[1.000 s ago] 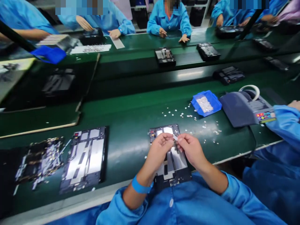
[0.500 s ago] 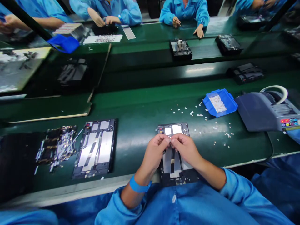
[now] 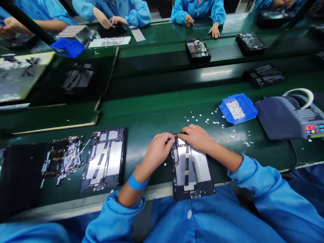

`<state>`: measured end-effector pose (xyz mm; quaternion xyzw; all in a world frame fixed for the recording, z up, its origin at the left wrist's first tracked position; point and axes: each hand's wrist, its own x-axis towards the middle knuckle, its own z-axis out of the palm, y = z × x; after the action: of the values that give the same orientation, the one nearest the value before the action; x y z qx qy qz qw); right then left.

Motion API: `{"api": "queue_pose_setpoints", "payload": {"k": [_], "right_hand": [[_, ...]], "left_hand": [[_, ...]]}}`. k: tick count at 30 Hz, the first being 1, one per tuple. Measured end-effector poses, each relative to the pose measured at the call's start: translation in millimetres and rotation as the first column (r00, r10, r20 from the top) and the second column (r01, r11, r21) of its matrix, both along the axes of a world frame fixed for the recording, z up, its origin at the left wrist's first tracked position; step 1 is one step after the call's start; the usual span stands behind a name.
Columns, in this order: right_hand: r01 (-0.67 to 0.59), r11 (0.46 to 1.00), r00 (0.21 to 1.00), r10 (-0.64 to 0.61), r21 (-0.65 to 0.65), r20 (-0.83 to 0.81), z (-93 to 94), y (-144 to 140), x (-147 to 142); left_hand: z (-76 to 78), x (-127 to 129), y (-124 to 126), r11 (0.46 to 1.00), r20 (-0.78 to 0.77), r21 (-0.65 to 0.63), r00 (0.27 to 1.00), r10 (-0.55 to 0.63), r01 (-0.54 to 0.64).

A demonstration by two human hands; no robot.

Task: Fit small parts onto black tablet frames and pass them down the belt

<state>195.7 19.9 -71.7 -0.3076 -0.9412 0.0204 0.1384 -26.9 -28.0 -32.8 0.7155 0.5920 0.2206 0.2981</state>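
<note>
A dark tablet frame [image 3: 191,168] with silvery inner panels lies on the green bench [image 3: 152,118] right before me, its near end over the bench edge. My left hand [image 3: 158,152] rests at the frame's far left corner, fingers curled against the edge. My right hand [image 3: 196,136] lies palm down over the frame's far end, fingertips pressing near the top left corner. Whatever sits under those fingers is hidden.
A second tablet frame [image 3: 105,158] lies to the left, beside a heap of small parts [image 3: 64,157]. A blue bin [image 3: 238,108] of white pieces, with several scattered around it, and a grey tape dispenser [image 3: 288,116] stand to the right. Other people work across the conveyor.
Both hands have gone down from holding a small white piece above the frame to pressing on the frame's far end. The view has shifted slightly.
</note>
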Motion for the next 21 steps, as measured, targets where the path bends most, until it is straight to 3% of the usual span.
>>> {"api": "queue_pose_setpoints", "payload": {"k": [4,11,21], "right_hand": [[-0.070,0.997,0.992,0.069,0.009,0.109,5.1,2,4],[-0.120,0.993,0.983,0.118,0.002,0.140,4.9,6,7],[-0.109,0.994,0.986,0.104,0.031,0.128,1.2,6,6]], "left_hand": [[-3.4,2,9,1.000,-0.071,0.022,0.998,0.002,0.000],[-12.6,5,33,0.986,0.045,-0.167,0.999,-0.011,0.018],[-16.5,14,32,0.995,-0.073,-0.099,0.997,0.024,-0.031]]}}
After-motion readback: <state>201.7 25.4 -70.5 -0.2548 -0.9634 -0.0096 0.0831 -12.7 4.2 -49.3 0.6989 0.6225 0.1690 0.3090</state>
